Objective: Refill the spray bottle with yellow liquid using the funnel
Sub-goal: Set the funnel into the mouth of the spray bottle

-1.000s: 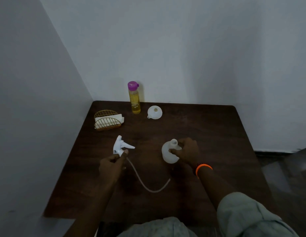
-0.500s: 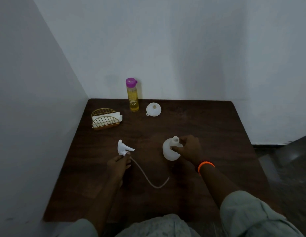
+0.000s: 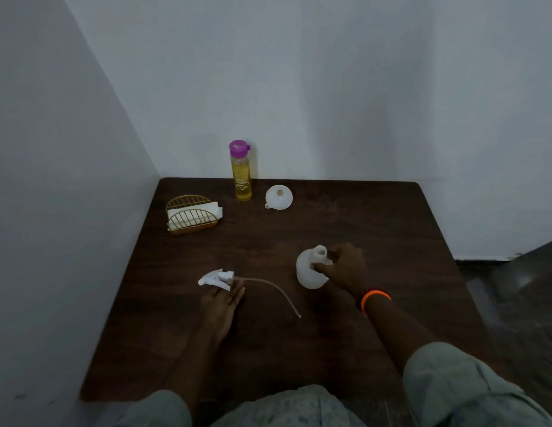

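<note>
Setting: dark wooden worktop (image 3: 361,217) pushed into a corner of pale walls, seen from above in dim light.
Napkin holder (image 3: 191,214): gold wire, left of centre in the upper part of the worktop, white napkins inside.
Spray head (image 3: 216,278): white trigger top lying on its side, left of centre, off the bottle; its thin tube (image 3: 276,290) curves across the wood toward the lower right.
Left hand (image 3: 220,303): palm down with fingers stretched out flat, fingertips touching the spray head; grip loose, closed on nothing.
Yellow liquid bottle (image 3: 242,175): upright at the back edge against the wall, purple cap on, well apart from both hands.
Funnel (image 3: 278,196): white, resting on the worktop just right of the yellow liquid bottle, wide mouth facing up.
Spray bottle (image 3: 310,269): white, round-bodied, right of centre, neck open and tilted slightly.
Right hand (image 3: 345,266): grip wrapped around the spray bottle at its neck and shoulder; orange band (image 3: 375,298) on the wrist.
</note>
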Demonstrator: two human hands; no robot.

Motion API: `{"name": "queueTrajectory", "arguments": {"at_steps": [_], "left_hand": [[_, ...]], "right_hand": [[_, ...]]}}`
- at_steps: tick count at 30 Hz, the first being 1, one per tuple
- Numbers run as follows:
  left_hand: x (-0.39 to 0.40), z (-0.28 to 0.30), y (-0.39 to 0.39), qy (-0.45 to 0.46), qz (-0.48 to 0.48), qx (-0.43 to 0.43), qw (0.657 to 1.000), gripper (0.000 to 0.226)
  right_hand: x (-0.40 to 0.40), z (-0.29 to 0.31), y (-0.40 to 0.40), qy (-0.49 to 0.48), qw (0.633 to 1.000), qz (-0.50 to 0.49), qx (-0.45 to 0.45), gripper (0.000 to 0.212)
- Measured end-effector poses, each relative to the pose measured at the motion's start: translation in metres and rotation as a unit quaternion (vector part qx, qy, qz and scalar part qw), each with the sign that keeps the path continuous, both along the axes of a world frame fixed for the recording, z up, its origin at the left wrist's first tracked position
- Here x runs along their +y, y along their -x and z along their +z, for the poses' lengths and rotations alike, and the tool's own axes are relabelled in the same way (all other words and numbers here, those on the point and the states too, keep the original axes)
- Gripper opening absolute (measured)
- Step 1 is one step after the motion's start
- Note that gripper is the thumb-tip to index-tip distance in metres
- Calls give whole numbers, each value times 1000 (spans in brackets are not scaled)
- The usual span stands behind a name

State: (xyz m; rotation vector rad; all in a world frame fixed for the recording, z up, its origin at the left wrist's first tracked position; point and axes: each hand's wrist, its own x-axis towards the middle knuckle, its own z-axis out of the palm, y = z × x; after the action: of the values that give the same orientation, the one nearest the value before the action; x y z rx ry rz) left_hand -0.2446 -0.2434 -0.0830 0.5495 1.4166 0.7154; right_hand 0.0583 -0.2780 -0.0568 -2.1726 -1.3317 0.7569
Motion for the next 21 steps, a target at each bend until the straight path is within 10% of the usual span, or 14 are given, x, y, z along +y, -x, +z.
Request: {"name": "queueTrajectory", "arguments": {"at_steps": [21], "left_hand": [[-26,-1,27,111,-194,42,974,21]], "right_hand": [[-9,19,17,-2,1000,4,3,48]]}}
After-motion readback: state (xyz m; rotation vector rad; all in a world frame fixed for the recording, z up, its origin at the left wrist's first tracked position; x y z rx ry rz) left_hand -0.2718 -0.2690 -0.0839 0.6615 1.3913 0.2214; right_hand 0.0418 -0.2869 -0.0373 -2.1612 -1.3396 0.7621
